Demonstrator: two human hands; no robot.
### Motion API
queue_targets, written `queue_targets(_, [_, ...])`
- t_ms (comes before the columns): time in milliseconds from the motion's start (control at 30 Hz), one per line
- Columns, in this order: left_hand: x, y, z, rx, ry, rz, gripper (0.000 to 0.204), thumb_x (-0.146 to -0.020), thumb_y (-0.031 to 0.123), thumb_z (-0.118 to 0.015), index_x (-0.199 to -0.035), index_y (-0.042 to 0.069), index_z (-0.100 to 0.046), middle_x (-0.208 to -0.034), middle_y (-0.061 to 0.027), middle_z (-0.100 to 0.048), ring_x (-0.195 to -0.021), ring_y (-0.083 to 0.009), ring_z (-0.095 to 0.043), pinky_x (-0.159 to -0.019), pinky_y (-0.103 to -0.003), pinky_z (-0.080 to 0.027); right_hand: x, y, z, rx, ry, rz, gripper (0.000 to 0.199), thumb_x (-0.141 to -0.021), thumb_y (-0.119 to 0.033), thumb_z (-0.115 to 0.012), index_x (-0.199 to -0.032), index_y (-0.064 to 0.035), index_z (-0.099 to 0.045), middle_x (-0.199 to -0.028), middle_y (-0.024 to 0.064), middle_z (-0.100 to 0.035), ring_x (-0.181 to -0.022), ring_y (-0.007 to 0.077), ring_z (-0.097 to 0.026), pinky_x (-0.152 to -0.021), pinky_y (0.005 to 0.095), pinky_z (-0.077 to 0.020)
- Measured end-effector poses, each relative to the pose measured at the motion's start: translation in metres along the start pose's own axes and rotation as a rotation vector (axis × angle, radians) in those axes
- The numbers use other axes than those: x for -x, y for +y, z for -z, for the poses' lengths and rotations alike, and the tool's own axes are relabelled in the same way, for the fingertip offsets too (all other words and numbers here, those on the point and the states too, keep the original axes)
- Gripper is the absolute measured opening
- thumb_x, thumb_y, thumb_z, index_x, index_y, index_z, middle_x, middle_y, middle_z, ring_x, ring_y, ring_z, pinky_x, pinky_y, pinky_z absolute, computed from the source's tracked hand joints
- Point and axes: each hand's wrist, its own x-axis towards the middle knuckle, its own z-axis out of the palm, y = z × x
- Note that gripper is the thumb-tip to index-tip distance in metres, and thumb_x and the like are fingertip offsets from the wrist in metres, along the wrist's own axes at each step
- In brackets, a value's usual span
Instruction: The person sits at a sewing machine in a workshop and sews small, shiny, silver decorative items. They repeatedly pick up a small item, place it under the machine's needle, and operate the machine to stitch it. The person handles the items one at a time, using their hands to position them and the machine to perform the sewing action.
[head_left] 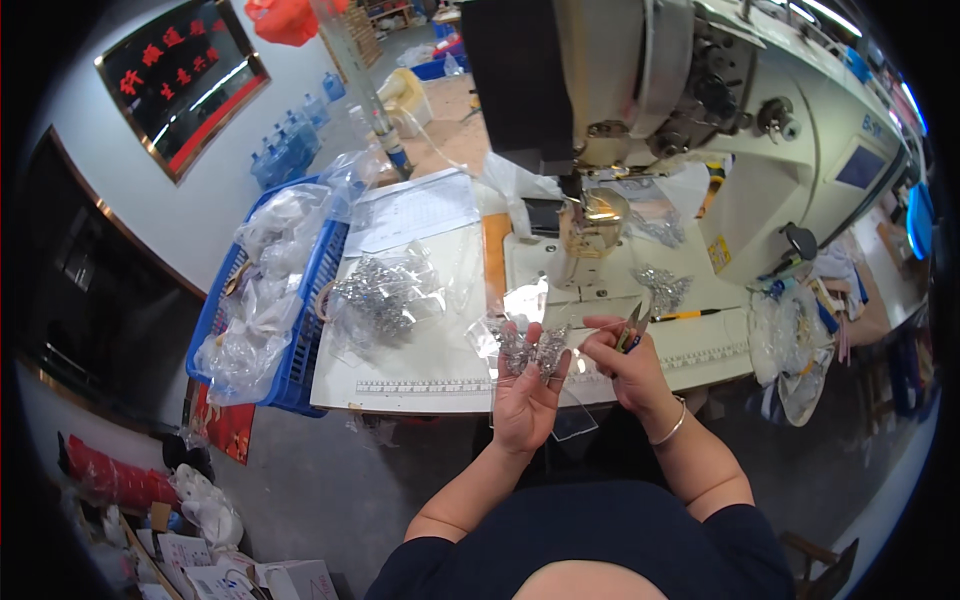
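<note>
My left hand is palm up near the table's front edge, with a glittering silver beaded piece held across its fingers. To its right, my right hand is closed around small thread snips, blades pointing up and away. Its thumb and index finger reach toward the beaded piece; a thread between them is too fine to make out. Just beyond both hands stands the sewing machine's needle area. Another silver beaded piece lies on the table right of it. A clear bag of similar silver pieces rests to the left.
A blue crate full of clear plastic bags stands at the table's left end. Along the front edge runs a printed ruler. A yellow-and-black pen and a paper sheet lie on the table. The machine's head overhangs the right.
</note>
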Motion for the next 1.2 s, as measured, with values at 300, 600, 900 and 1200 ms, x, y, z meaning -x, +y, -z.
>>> queue_targets(300, [0.0,-0.001,0.006,-0.121,0.137,0.02,0.044,-0.094,0.003,-0.044,-0.135,0.018,-0.036,-0.119,-0.0049,-0.053,-0.111,-0.0191,-0.053,-0.097,-0.046,-0.047,0.001,0.014,0.01,-0.1,0.061,0.02,0.034,-0.078,-0.004,-0.069,-0.109,0.0005,-0.057,-0.085,0.0048,-0.062,-0.065,0.0064,-0.049,-0.055,0.0187,-0.0364])
queue_targets(600, [-0.002,0.002,0.008,-0.147,0.14,0.067,0.049,-0.095,0.006,-0.04,-0.138,0.026,-0.032,-0.133,-0.0084,-0.047,-0.117,-0.0238,-0.051,-0.098,-0.048,-0.045,-0.01,0.02,0.023,0.269,0.555,0.445,0.055,-0.074,-0.004,-0.073,-0.122,-0.0017,-0.045,-0.113,0.003,-0.047,-0.081,0.0037,-0.041,-0.064,0.0154,-0.0365])
queue_targets(900, [0.0,-0.002,0.006,-0.252,0.013,0.134,0.05,-0.092,0.001,-0.041,-0.139,0.016,-0.031,-0.129,-0.0121,-0.048,-0.116,-0.0252,-0.052,-0.098,-0.046,-0.044,-0.026,-0.04,-0.026,1.106,-0.239,0.735,0.024,-0.069,-0.017,-0.078,-0.087,-0.0062,-0.067,-0.087,0.0052,-0.064,-0.077,0.0203,-0.059,-0.071,0.0298,-0.0462])
queue_targets(1200, [-0.003,0.003,0.012,-0.415,-0.075,0.229,0.046,-0.091,0.007,-0.042,-0.136,0.004,-0.032,-0.131,-0.0146,-0.046,-0.121,-0.0283,-0.047,-0.102,-0.047,-0.038,-0.046,-0.053,-0.027,0.91,-0.446,0.103,0.022,-0.073,-0.017,-0.075,-0.088,-0.0032,-0.068,-0.075,0.0042,-0.066,-0.071,0.0094,-0.058,-0.067,0.0258,-0.0464])
